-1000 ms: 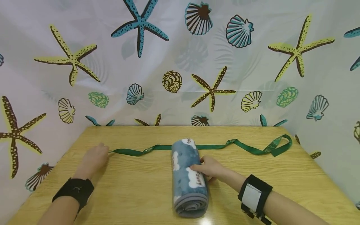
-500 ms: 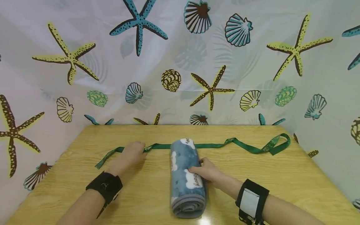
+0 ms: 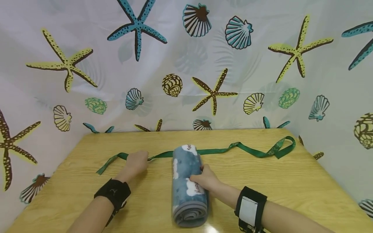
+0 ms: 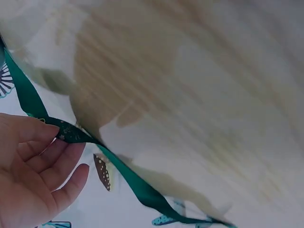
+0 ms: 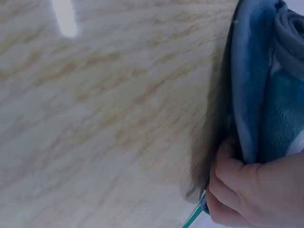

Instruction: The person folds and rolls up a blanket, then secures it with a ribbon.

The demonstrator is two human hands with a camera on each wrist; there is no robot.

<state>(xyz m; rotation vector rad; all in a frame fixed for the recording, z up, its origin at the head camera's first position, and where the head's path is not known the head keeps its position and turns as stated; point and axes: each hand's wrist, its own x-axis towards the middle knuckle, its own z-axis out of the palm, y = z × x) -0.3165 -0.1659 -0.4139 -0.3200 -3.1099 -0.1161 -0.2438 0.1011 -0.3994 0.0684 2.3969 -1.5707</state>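
A blue-grey blanket (image 3: 186, 166) with white cloud patches lies rolled up on the table, its coiled end facing me. My right hand (image 3: 208, 178) grips its right side, thumb on top; in the right wrist view the fingers (image 5: 225, 190) curl in at the blanket's lower edge. A green ribbon (image 3: 217, 151) runs crosswise, its middle hidden beneath the roll. To the left of the blanket, my left hand (image 3: 136, 164) pinches the ribbon between thumb and fingers, as the left wrist view shows. The ribbon's left tail hangs loose beyond the hand.
The wooden table (image 3: 279, 184) carries the blanket and ribbon. At the right, the ribbon ends in a loose loop (image 3: 284, 147). A white curtain (image 3: 163, 106) printed with starfish and shells stands behind the table and along both sides.
My left hand has let go near the ribbon's left end, moved right along it and taken hold closer to the blanket. The right hand keeps its grip on the roll.
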